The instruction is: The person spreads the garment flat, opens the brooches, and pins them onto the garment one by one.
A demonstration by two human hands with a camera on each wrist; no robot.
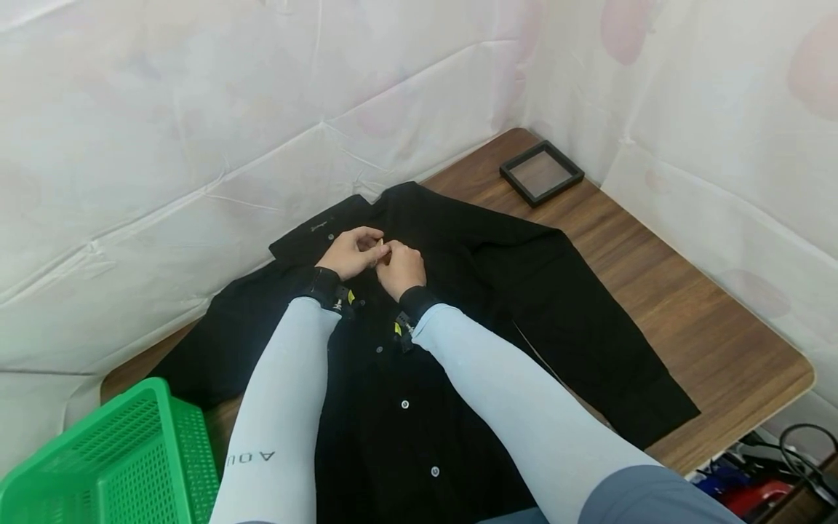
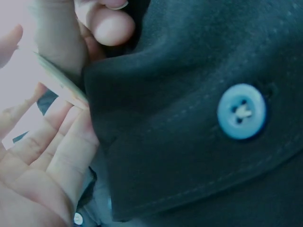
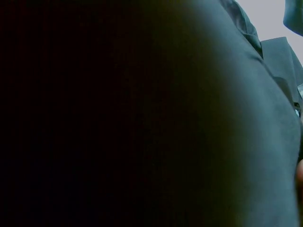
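A black long-sleeved button-up shirt (image 1: pixel 458 240) lies front up, its collar (image 1: pixel 321 229) toward the wall. My left hand (image 1: pixel 353 252) and right hand (image 1: pixel 401 271) meet just below the collar, fingertips together, pinching the shirt's front edge. Between the fingers in the left wrist view is a thin pale flat piece (image 2: pixel 61 80); its kind I cannot tell. A bluish-looking button (image 2: pixel 242 111) sits on the collar flap beside them. Dark cloth (image 3: pixel 265 142) fills most of the right wrist view and hides the right fingers' work. More buttons (image 1: pixel 404 404) run down the front.
A green plastic basket (image 1: pixel 164 437) stands at the near left, beside the left sleeve. On the wooden table (image 1: pixel 707 327), a black-framed clear square case (image 1: pixel 542 173) lies at the far right corner. Pale draped sheets (image 1: pixel 196 145) border the back and right. Cables (image 1: pixel 799 451) lie beyond the right edge.
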